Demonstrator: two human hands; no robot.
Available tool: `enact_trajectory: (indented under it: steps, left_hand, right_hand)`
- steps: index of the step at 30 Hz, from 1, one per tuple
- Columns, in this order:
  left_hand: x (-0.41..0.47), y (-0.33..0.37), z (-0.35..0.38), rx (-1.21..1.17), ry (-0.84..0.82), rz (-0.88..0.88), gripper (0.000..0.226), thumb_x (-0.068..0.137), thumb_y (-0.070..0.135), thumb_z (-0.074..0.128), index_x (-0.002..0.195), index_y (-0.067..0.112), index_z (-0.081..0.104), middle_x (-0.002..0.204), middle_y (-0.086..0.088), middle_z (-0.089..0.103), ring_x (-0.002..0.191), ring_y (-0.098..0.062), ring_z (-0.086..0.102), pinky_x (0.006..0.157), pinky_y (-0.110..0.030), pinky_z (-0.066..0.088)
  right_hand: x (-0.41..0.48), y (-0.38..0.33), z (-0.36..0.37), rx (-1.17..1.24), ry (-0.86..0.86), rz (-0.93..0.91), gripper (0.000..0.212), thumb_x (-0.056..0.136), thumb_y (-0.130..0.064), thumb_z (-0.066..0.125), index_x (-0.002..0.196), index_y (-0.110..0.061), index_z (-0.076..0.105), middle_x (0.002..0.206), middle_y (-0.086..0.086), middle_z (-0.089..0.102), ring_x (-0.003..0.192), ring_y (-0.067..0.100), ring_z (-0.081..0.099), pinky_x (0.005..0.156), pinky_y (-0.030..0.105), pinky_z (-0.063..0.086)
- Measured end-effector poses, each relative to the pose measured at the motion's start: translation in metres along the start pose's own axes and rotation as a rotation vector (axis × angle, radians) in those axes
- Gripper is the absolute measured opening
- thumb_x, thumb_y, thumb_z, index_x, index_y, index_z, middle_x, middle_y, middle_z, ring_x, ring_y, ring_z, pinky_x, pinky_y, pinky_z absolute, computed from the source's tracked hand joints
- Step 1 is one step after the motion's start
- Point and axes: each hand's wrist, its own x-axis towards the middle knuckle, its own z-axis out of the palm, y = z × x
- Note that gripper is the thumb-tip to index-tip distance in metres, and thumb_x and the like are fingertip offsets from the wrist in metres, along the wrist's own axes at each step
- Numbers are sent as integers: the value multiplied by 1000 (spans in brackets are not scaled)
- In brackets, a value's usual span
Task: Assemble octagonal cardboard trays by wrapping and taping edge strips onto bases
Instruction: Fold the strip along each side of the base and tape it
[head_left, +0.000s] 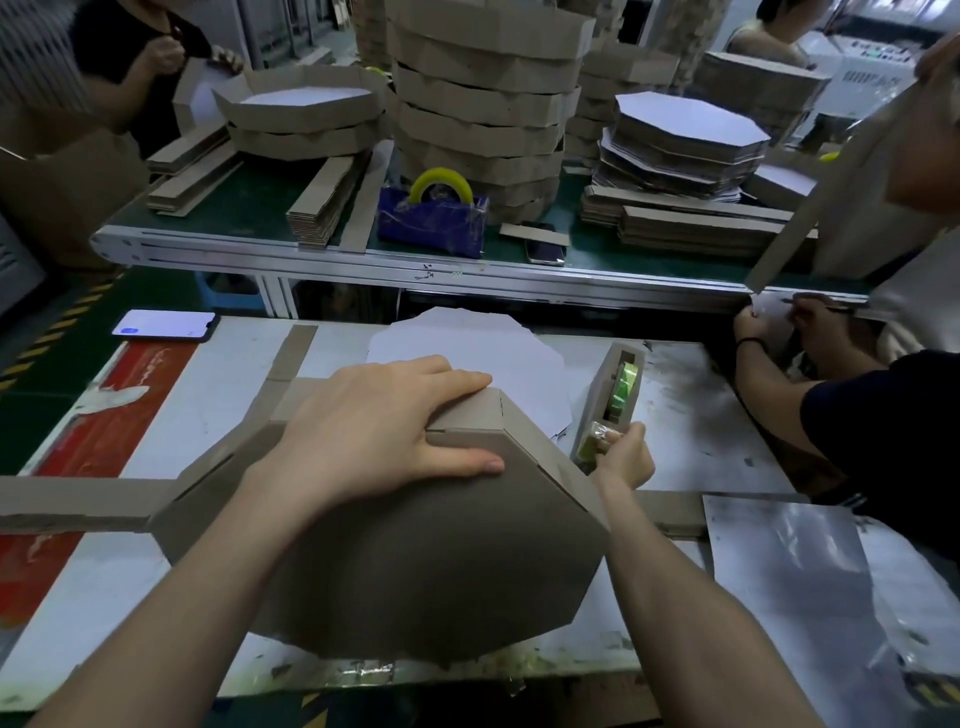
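Frame centre: left hand (384, 431) spread flat, pressing brown edge strip (467, 410) onto brown octagonal cardboard base (441, 561). Right hand (626, 457) pinches tape at grey tape dispenser (613, 395).

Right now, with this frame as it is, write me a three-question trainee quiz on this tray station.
1. True or false: the left hand presses the edge strip against the octagonal base.
2. The right hand pinches: A scissors; B tape at the dispenser; C a pen.
3. On which side of the table does the phone lie?
Key: 1 true; 2 B; 3 left.
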Motion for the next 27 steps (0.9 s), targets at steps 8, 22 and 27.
enact_trajectory:
  steps: [8,22,27]
  left_hand:
    - [-3,2,-2,14,-10,-10,98,59,98,19,142,50,34,122,25,50,106,-6,53,72,-26,40]
    - [-2,5,-2,22,-32,-16,95,59,94,23,142,48,35,122,24,51,107,-6,53,62,-18,30]
    - [-4,7,-5,-62,-65,-4,88,68,86,41,145,43,33,122,23,48,113,-4,48,84,-27,43]
  right_hand:
    - [-1,22,-25,-172,-35,-96,23,95,-15,65,77,-3,57,89,6,65,86,19,56,53,7,40]
    - [34,25,-51,-422,-114,-134,20,93,-9,66,74,-2,62,114,10,70,103,24,63,87,30,48]
    - [14,17,-51,-369,-69,-238,22,98,-25,62,88,-5,65,86,8,65,85,25,63,74,32,54]
